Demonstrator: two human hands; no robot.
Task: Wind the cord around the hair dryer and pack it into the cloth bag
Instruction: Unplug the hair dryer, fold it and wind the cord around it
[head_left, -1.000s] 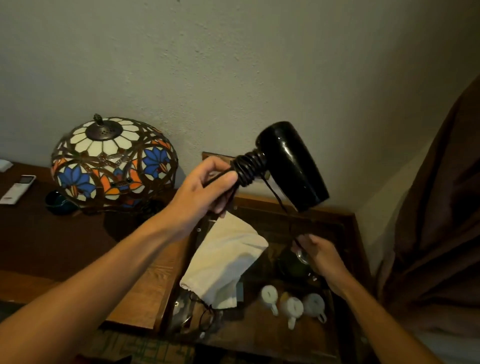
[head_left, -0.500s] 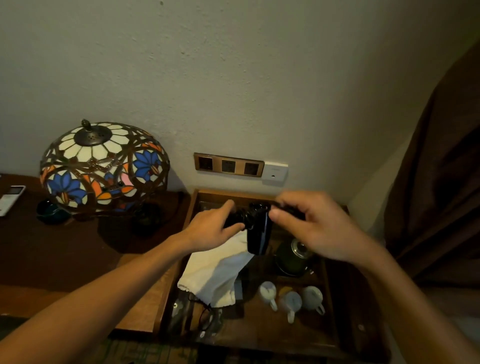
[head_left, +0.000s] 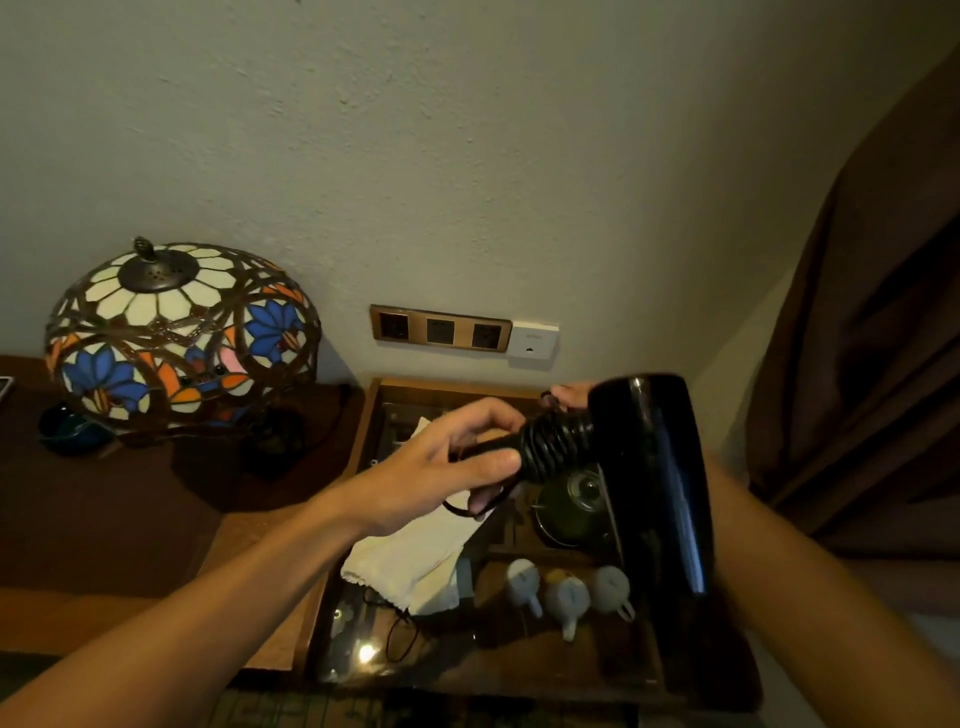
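Note:
A black hair dryer (head_left: 654, 467) is held in the air over the tray, barrel pointing down and to the right. Its black cord (head_left: 550, 447) lies in tight coils around the handle. My left hand (head_left: 447, 467) grips the handle's end, with a loop of cord hanging under its fingers. My right hand (head_left: 569, 396) is mostly hidden behind the dryer; only its fingertips show at the coils, pinching the cord. The white cloth bag (head_left: 410, 561) lies flat on the tray below my left hand, its drawstring trailing toward me.
A stained-glass lamp (head_left: 176, 338) stands on the dark wooden table at left. The glass-topped tray (head_left: 374, 415) holds a dark teapot (head_left: 571, 504) and three small white cups (head_left: 566, 592). Wall sockets (head_left: 441, 330) sit above; a brown curtain (head_left: 872, 364) hangs at right.
The dryer was low over the tray with both hands on it; now it is lifted and turned, barrel to the right. My right hand has moved behind the dryer.

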